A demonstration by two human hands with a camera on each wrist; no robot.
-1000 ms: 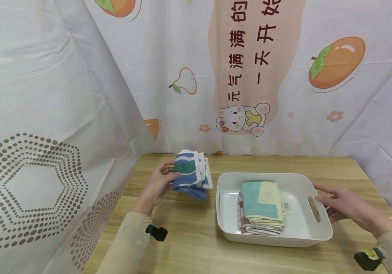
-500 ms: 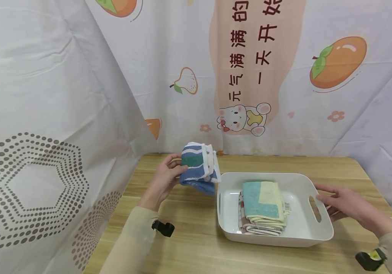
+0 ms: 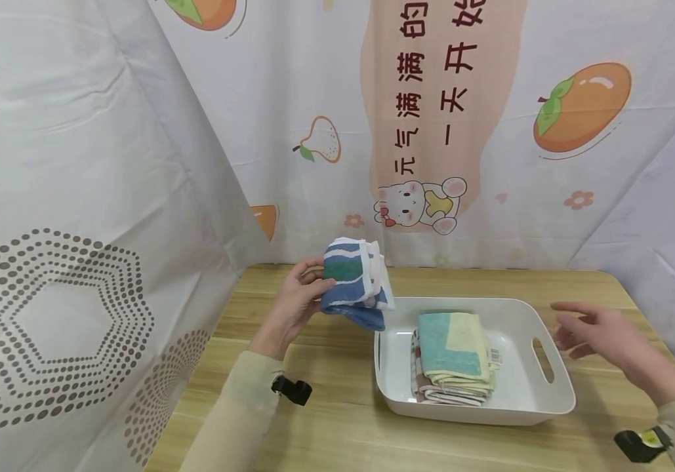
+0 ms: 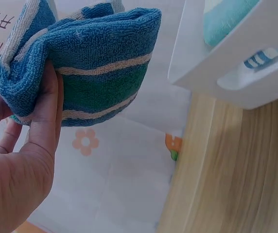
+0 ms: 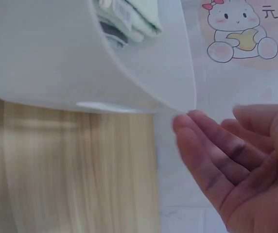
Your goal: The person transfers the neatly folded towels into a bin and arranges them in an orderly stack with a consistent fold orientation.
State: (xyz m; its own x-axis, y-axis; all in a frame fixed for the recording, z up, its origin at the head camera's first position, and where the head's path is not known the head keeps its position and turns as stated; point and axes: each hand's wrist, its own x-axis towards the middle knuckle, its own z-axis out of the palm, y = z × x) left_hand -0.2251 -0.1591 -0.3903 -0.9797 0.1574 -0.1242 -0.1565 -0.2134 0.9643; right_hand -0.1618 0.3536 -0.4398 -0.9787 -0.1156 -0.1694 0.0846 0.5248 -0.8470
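A folded blue towel (image 3: 349,282) with white stripes and a green band is pinched by my left hand (image 3: 298,298), thumb on the near side. It hangs above the table, by the left end of a white basket (image 3: 526,416). Inside the basket lies a stack of folded towels, a teal and cream towel (image 3: 449,347) on top of a checked towel (image 3: 416,373). My right hand (image 3: 603,337) hovers just off the basket's right end, fingers loosely bent and holding nothing. In the right wrist view, the fingertips (image 5: 185,128) are near the basket's rim (image 5: 153,99).
The wooden table (image 3: 337,432) carries the basket right of centre. A printed curtain (image 3: 290,78) hangs right behind the table, and another dotted curtain (image 3: 77,164) closes off the left side. The basket has handle holes at both ends.
My left hand has carried the blue towel right and slightly up, closer to the basket. My right hand has come away from the basket's right end, while the basket stays put.
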